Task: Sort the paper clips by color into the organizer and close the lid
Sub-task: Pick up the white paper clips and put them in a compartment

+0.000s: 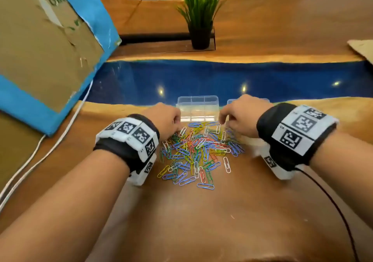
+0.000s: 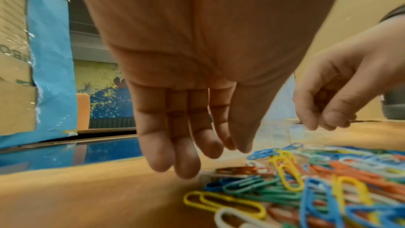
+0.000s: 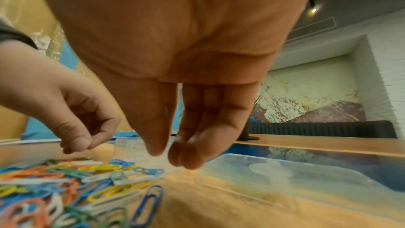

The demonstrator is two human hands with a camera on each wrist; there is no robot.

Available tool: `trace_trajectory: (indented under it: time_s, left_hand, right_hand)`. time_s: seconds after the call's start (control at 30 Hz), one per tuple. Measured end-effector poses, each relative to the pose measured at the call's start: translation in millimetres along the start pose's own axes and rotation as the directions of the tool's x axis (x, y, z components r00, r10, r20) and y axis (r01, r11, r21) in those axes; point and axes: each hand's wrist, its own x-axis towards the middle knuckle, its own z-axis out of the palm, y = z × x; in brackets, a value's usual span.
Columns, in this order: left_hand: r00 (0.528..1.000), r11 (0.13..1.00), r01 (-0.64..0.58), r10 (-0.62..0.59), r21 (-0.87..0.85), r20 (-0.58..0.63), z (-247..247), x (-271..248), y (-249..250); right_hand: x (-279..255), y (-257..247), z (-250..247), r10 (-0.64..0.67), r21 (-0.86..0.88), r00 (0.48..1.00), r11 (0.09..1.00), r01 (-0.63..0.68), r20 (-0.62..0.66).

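Clear plastic organizer (image 1: 198, 108), lid off, stands on the wooden table (image 1: 201, 221) at 12 o'clock of a mixed pile of coloured paper clips (image 1: 198, 152); its lid (image 3: 306, 178) lies flat just beside it at 3 o'clock. Left hand (image 1: 164, 119) hangs over the pile's 10 o'clock edge, fingers (image 2: 186, 159) straight, pressed together and holding nothing. Right hand (image 1: 240, 114) hangs at 1 o'clock, thumb nearly meeting the fingers (image 3: 192, 152), no clip between them.

Cardboard box (image 1: 40, 46) blocks left; near table (image 1: 201, 221) free.
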Motion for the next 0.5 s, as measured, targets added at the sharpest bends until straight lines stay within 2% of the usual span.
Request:
trace_trajectory:
  time_s: [0.1, 0.23, 0.5]
  left_hand:
    - [1.0, 1.0, 0.021, -0.021, 0.002, 0.02, 1.5, 11.2, -6.0]
    - [1.0, 0.999, 0.018, -0.017, 0.05, -0.02, 0.6, 11.2, -6.3]
    - [1.0, 0.99, 0.028, -0.028, 0.135, 0.002, 0.3, 10.7, 5.4]
  right_hand:
    - [9.0, 1.3, -2.3, -0.021, -0.034, 0.998, 0.999, 0.023, 0.057]
    - [16.9, -5.6, 3.5, -0.077, -0.084, 0.991, 0.993, 0.087, 0.107]
    - [17.5, -10.1, 6.9, -0.09, -0.13, 0.991, 0.986, 0.103, 0.098]
